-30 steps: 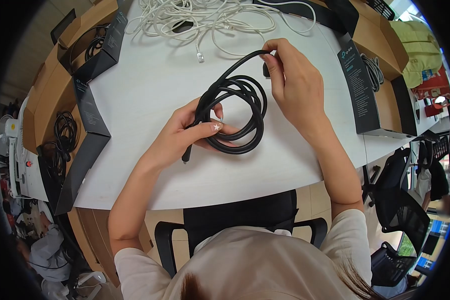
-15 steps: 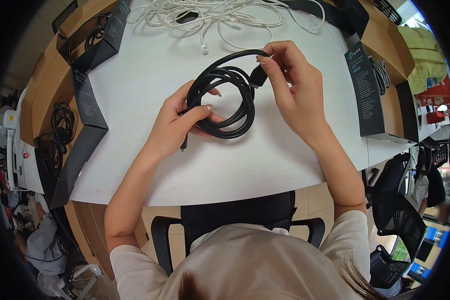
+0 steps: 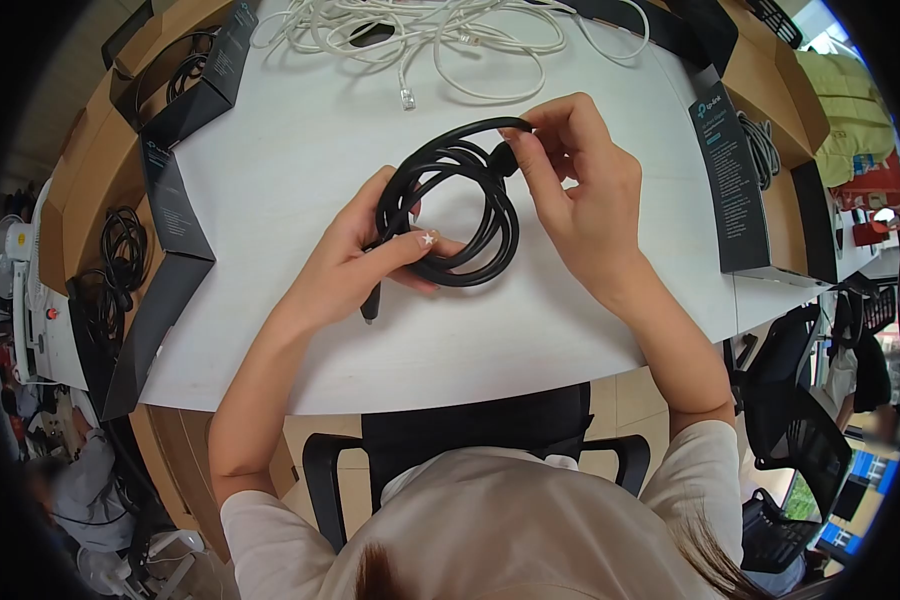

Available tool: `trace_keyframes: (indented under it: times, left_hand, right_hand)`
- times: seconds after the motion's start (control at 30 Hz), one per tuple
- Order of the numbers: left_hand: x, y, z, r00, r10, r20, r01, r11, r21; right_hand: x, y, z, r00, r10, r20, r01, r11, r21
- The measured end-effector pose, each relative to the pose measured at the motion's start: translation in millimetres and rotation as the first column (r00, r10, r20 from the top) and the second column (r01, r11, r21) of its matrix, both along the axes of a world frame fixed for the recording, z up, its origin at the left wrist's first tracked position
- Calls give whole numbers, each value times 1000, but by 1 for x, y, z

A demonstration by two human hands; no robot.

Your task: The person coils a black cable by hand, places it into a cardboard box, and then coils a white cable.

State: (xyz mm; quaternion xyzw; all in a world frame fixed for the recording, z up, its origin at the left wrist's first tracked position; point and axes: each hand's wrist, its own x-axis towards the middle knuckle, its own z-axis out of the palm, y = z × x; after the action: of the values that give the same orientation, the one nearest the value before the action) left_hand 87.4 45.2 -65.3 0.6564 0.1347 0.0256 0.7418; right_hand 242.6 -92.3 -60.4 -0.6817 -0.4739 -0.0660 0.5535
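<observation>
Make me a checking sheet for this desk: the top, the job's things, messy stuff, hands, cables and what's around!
Surface: white table, no spills seen.
Job's things: black cable, looped into a coil, held above the table.
Clutter: open boxes along both sides.
Hands: left hand grips the coil; right hand pinches the cable's upper part.
Cables: white cables tangled at the far side; dark cables in left boxes.
Surroundings: black chair at the near edge.

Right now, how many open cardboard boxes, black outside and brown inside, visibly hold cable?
3: the upper-left box, the lower-left box and the box at the table's right. More may be hidden or cut off at the top edge.
</observation>
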Motion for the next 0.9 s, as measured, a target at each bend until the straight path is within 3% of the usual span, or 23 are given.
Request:
trace_keyframes:
  times: [0.17, 0.27, 0.33, 0.43, 0.53, 0.63, 0.73, 0.9]
  left_hand:
    - [0, -2, -6, 997, -53, 57, 54, 999, -9]
    - [0, 2, -17, 981, -52, 186, 20, 985, 171]
    - [-3, 0, -9, 984, -30, 174, 23, 999, 44]
    - [-1, 0, -1, 989, -34, 143, 38, 999, -28]
    - [-1, -1, -6, 986, -44, 162, 44, 999, 5]
    - [-1, -1, -12, 979, -34, 200, 25, 998, 51]
    - [1, -2, -13, 982, -15, 190, 7, 999, 40]
    - [-1, -4, 3, 998, 58, 30, -59, 997, 54]
  right_hand:
    - [8, 0, 1, 958, 83, -273, -105, 992, -69]
    - [4, -2, 5, 931, 106, -349, -151, 983, -104]
    - [-6, -1, 2, 905, 126, -406, -176, 981, -88]
    - [-1, -1, 4, 937, 141, -320, -173, 982, -75]
    - [10, 0, -2, 991, 96, -98, -111, 979, -168]
    - [14, 3, -9, 849, 278, -449, -326, 945, -32]
    - [18, -4, 6, 574, 239, -783, -467, 881, -74]
    - [25, -7, 8, 561, 211, -801, -533, 832, -154]
